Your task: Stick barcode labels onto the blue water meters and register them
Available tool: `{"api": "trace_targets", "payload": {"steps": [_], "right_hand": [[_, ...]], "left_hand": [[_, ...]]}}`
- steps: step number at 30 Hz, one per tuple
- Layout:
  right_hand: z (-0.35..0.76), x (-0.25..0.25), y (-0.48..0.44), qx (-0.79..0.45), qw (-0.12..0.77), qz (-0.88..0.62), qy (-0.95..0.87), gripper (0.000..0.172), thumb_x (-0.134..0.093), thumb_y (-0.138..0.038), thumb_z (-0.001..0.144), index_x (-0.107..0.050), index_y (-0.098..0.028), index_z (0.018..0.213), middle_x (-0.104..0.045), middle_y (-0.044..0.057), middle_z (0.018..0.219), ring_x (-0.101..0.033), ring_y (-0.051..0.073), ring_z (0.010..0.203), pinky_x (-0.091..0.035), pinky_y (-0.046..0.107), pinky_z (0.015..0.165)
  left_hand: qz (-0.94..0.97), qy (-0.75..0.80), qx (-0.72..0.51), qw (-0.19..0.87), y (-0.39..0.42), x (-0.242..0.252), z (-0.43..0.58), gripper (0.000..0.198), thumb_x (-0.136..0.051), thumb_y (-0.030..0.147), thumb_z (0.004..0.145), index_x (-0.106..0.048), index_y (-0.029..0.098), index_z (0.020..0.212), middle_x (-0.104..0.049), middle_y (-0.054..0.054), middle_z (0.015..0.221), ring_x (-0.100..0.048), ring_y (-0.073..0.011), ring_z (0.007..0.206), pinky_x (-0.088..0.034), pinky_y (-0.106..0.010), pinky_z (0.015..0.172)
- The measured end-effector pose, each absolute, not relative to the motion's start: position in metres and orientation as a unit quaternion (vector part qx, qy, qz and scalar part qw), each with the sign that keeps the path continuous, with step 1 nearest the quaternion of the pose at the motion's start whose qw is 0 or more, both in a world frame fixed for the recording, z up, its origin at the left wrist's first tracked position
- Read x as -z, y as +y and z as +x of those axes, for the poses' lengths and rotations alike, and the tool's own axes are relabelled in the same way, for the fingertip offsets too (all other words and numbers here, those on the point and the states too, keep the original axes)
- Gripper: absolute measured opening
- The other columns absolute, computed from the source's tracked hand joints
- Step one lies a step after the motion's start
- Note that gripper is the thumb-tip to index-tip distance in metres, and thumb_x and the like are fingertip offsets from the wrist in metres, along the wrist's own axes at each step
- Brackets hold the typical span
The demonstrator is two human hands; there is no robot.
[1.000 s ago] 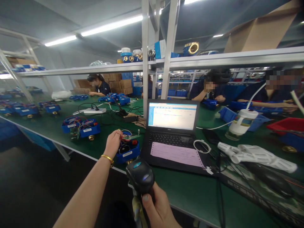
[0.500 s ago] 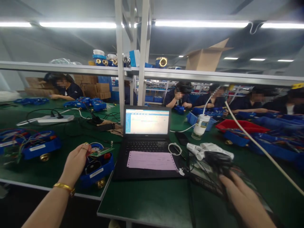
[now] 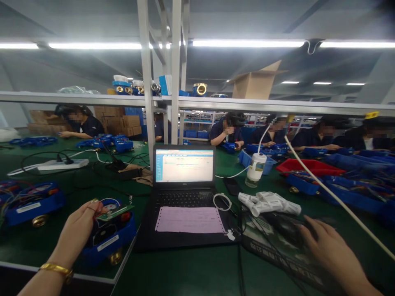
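Observation:
My left hand (image 3: 78,224) pinches a green circuit board (image 3: 115,213) by its left end, with coloured wires by the fingers. The board is tilted over a blue meter housing (image 3: 106,242) with a brass fitting and a white label. My right hand (image 3: 331,246) is at the right, fingers stretched out and apart beside a black handheld scanner (image 3: 286,228), which rests on a printed mat (image 3: 271,253). Whether the fingertips touch the scanner is unclear from blur.
An open laptop (image 3: 185,195) with a pink paper (image 3: 189,220) stands centrally. White plastic parts (image 3: 268,202), a phone (image 3: 231,186) and a bottle (image 3: 256,170) are right of it. More blue housings (image 3: 33,205) sit left. A pale cable (image 3: 333,193) crosses the right side. Several co-workers sit opposite.
My right hand has let go of the black scanner, which now lies lower on the mat. The view has shifted, so the laptop and shelf appear lower and further left. My left hand still holds the board.

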State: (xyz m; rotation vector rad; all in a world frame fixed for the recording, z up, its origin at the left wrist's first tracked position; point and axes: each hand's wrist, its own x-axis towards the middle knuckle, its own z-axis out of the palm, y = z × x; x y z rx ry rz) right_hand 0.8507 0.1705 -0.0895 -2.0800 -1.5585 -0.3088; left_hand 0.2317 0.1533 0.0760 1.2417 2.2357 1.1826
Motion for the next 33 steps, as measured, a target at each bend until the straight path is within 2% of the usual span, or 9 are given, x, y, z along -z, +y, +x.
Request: {"api": "trace_targets", "payload": {"steps": [2, 4, 8, 12, 20, 26, 33], "right_hand": [[0.832, 0.091, 0.179, 0.079, 0.273, -0.734, -0.617, 0.069, -0.024, -0.062, 0.084, -0.049, -0.015, 0.128, -0.048, 0.012, 0.123, -0.048, 0.032, 0.112, -0.04, 0.047, 0.1], [0.818, 0.093, 0.184, 0.044, 0.272, -0.71, -0.648, 0.067, -0.028, -0.064, 0.084, -0.049, -0.019, 0.129, -0.045, 0.01, 0.126, -0.05, 0.03, 0.11, -0.041, 0.047, 0.099], [0.811, 0.094, 0.185, 0.05, 0.257, -0.693, -0.671, 0.064, -0.034, -0.062, 0.083, -0.051, -0.019, 0.128, -0.045, 0.011, 0.125, -0.055, 0.03, 0.101, -0.047, 0.046, 0.092], [0.817, 0.097, 0.188, 0.086, 0.254, -0.669, -0.693, 0.059, -0.035, -0.056, 0.084, -0.053, -0.019, 0.127, -0.045, 0.012, 0.124, -0.053, 0.031, 0.104, -0.049, 0.047, 0.09], [0.82, 0.099, 0.192, 0.074, 0.267, -0.655, -0.703, 0.058, -0.037, -0.055, 0.082, -0.059, -0.017, 0.119, -0.05, 0.014, 0.116, -0.055, 0.033, 0.097, -0.049, 0.05, 0.087], [0.819, 0.099, 0.193, 0.072, 0.272, -0.647, -0.709, 0.058, -0.039, -0.056, 0.081, -0.06, -0.017, 0.119, -0.051, 0.014, 0.114, -0.055, 0.034, 0.097, -0.05, 0.051, 0.087], [0.825, 0.103, 0.192, 0.063, 0.263, -0.649, -0.711, 0.056, -0.039, -0.057, 0.082, -0.058, -0.021, 0.121, -0.049, 0.012, 0.117, -0.054, 0.033, 0.101, -0.049, 0.053, 0.087]], "left_hand": [[0.426, 0.789, -0.413, 0.159, 0.153, -0.077, 0.232, 0.051, -0.03, 0.066, 0.061, -0.051, 0.023, 0.077, -0.056, -0.005, 0.077, -0.051, -0.0285, 0.082, -0.04, -0.035, 0.068], [0.427, 0.79, -0.412, 0.154, 0.153, -0.076, 0.23, 0.05, -0.031, 0.065, 0.062, -0.051, 0.022, 0.078, -0.057, -0.005, 0.077, -0.052, -0.0287, 0.082, -0.04, -0.035, 0.066], [0.446, 0.785, -0.409, 0.134, 0.156, -0.072, 0.226, 0.048, -0.031, 0.063, 0.066, -0.053, 0.022, 0.08, -0.059, -0.006, 0.082, -0.052, -0.029, 0.085, -0.04, -0.035, 0.067], [0.452, 0.787, -0.402, 0.119, 0.158, -0.071, 0.227, 0.048, -0.03, 0.062, 0.07, -0.053, 0.021, 0.076, -0.059, -0.005, 0.083, -0.053, -0.0281, 0.084, -0.039, -0.033, 0.065], [0.443, 0.77, -0.439, 0.137, 0.161, -0.066, 0.225, 0.047, -0.038, 0.062, 0.066, -0.055, 0.02, 0.075, -0.061, -0.004, 0.077, -0.053, -0.0247, 0.078, -0.036, -0.031, 0.071], [0.452, 0.764, -0.444, 0.118, 0.158, -0.069, 0.228, 0.046, -0.036, 0.062, 0.064, -0.053, 0.02, 0.07, -0.06, -0.004, 0.073, -0.052, -0.0247, 0.076, -0.036, -0.03, 0.071], [0.449, 0.774, -0.429, 0.126, 0.159, -0.07, 0.228, 0.046, -0.036, 0.061, 0.065, -0.055, 0.02, 0.073, -0.062, -0.004, 0.079, -0.053, -0.0247, 0.079, -0.036, -0.03, 0.07]]}}
